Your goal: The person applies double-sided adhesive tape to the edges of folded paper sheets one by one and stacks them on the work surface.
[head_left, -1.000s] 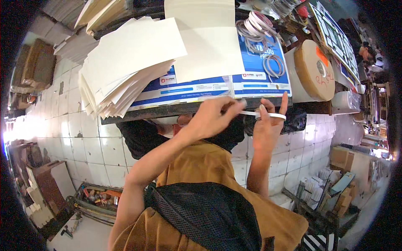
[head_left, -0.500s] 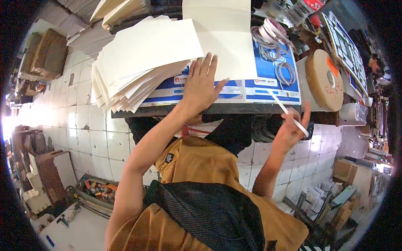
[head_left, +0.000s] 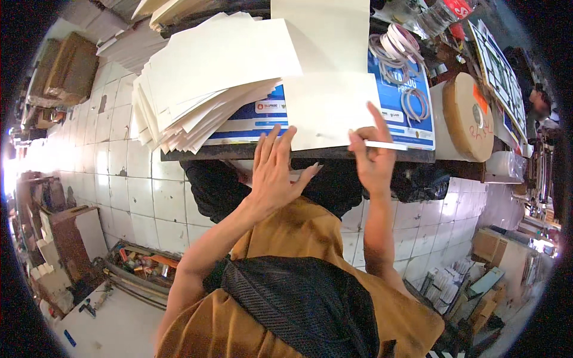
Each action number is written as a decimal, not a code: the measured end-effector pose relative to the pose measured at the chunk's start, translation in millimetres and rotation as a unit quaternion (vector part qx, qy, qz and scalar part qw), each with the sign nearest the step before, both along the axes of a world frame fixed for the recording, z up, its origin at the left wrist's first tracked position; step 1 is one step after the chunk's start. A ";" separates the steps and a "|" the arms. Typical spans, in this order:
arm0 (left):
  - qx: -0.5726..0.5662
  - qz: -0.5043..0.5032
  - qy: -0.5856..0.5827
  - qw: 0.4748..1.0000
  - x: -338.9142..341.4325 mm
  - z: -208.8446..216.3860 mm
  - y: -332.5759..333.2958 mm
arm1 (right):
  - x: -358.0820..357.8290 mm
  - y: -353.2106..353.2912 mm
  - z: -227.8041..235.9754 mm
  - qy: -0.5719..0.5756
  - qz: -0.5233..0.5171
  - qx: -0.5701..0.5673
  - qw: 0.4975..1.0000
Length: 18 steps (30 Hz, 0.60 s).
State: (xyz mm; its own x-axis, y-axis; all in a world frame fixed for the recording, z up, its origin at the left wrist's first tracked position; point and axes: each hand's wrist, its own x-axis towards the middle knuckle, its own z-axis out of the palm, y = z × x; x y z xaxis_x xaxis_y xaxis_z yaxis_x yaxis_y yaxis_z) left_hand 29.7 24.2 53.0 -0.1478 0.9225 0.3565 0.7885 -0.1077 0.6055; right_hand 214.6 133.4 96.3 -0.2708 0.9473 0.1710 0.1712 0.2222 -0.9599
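A large cream sheet [head_left: 328, 110] with a crosswise crease lies on the table, its near edge close to the table's front. My left hand [head_left: 276, 170] is open, fingers spread, at the sheet's near left corner; its fingertips lie over the table edge. Whether they touch the sheet I cannot tell. My right hand [head_left: 375, 158] is closed around a slim white flat stick [head_left: 387, 145], index finger stretched forward over the sheet's near right corner. To the left stands a tall, uneven stack of cream sheets [head_left: 227, 56].
Rolls of pale tape [head_left: 399, 45] and a loose tape ring [head_left: 415, 105] lie on a blue printed sheet [head_left: 427, 74]. Further right stands a big brown roll [head_left: 462, 116] on edge. Clear bottles [head_left: 433, 21] lie behind. The dark table edge [head_left: 197, 154] runs before my lap.
The creased sheet has slid toward me. My left hand has drawn back to the table edge. My right hand, with the white stick, has moved left and forward to the sheet's corner.
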 end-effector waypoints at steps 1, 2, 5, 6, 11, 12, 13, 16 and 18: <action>-0.002 -0.002 -0.004 1.000 -2.0 -4.6 -6.1 | -6.1 -0.8 -7.3 -0.028 0.032 0.037 0.998; -0.026 0.003 0.027 0.999 -2.9 -8.2 -11.0 | -14.7 -5.4 -8.0 -0.017 0.058 0.030 0.998; -0.035 0.010 0.046 0.998 -3.2 -19.2 -13.4 | -28.0 -15.3 -12.4 -0.025 0.103 0.025 0.994; -0.018 0.012 0.035 0.999 -3.5 -22.0 -13.0 | -29.3 -16.2 -14.9 -0.043 0.122 0.029 0.991; 0.008 0.010 0.023 1.000 -6.4 -26.5 -12.2 | -25.4 -14.7 -25.7 -0.226 0.047 0.146 0.962; 0.006 0.007 0.034 0.999 -7.6 -26.3 -11.7 | -24.0 -14.4 -26.2 -0.236 0.038 0.134 0.962; 0.006 0.007 0.033 0.999 -8.5 -26.9 -12.0 | -22.4 -14.3 -26.1 -0.237 0.038 0.133 0.962; 0.014 0.003 0.034 0.999 -11.4 -28.1 -10.9 | -20.4 -11.8 -22.8 -0.237 0.036 0.121 0.963; 0.023 0.003 0.041 0.999 -12.0 -30.2 -10.9 | -19.6 -11.5 -21.6 -0.235 0.052 0.099 0.966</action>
